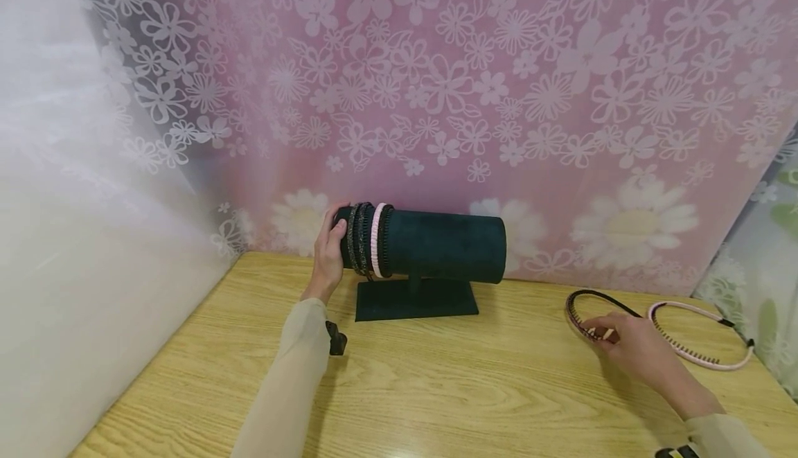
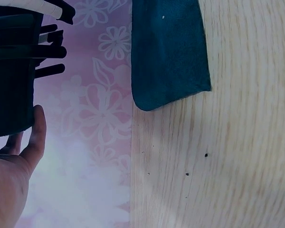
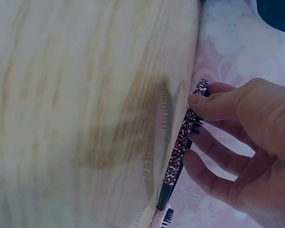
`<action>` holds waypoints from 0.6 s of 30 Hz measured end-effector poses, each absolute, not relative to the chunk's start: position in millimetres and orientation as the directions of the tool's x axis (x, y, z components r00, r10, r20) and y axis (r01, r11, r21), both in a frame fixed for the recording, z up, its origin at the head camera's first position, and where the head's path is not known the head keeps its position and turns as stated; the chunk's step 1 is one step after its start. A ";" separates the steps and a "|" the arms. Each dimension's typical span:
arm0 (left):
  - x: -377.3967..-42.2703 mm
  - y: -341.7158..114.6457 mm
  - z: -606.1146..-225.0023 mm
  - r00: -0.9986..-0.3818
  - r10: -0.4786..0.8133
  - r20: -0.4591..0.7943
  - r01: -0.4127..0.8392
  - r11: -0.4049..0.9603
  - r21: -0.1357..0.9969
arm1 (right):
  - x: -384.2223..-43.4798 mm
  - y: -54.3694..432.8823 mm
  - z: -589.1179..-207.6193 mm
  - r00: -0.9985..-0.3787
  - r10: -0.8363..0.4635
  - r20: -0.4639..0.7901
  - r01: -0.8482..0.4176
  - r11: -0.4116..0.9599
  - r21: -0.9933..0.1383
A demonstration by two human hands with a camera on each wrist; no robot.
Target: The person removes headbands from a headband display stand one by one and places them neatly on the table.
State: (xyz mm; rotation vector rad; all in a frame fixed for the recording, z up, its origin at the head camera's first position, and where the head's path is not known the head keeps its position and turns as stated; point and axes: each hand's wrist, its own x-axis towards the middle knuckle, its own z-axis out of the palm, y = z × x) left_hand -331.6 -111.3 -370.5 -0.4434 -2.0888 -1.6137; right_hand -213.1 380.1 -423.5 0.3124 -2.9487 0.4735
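At the left end of a dark teal velvet roll stand [image 1: 445, 247], my left hand [image 1: 325, 253] grips the roll, thumb in front and other fingers partly hidden behind it. Several headbands sit around the roll near that hand: dark glittery ones [image 1: 358, 240], a pale pink one [image 1: 377, 240] and a black toothed one [image 1: 387, 242]. Over on the right, my right hand [image 1: 642, 347] pinches a black headband with red and silver glitter [image 3: 181, 140] between thumb and fingers. Beside this hand a pink toothed headband [image 1: 688, 354] lies on the table.
The wooden table [image 1: 436, 389] meets a pink floral curtain [image 1: 405, 98] behind the stand. A white sheet [image 1: 93, 222] hangs along the left side. The flat base [image 1: 416, 303] of the stand rests on the table.
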 end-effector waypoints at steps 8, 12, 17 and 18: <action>-359.4 -117.5 -395.2 -0.832 -0.028 0.555 0.530 0.261 0.807 | -212.4 384.9 -426.9 -0.966 -0.211 0.149 -0.245 0.934 -0.262; -361.5 -118.4 -397.8 -0.824 -0.033 0.566 0.540 0.257 0.801 | -210.4 386.3 -428.4 -0.963 -0.225 0.151 -0.258 0.932 -0.254; -361.5 -118.2 -397.8 -0.820 -0.038 0.570 0.542 0.264 0.798 | -209.1 386.8 -429.5 -0.961 -0.227 0.158 -0.260 0.933 -0.247; -361.6 -118.1 -397.8 -0.820 -0.040 0.571 0.542 0.265 0.797 | -208.7 387.0 -429.8 -0.961 -0.227 0.161 -0.262 0.933 -0.247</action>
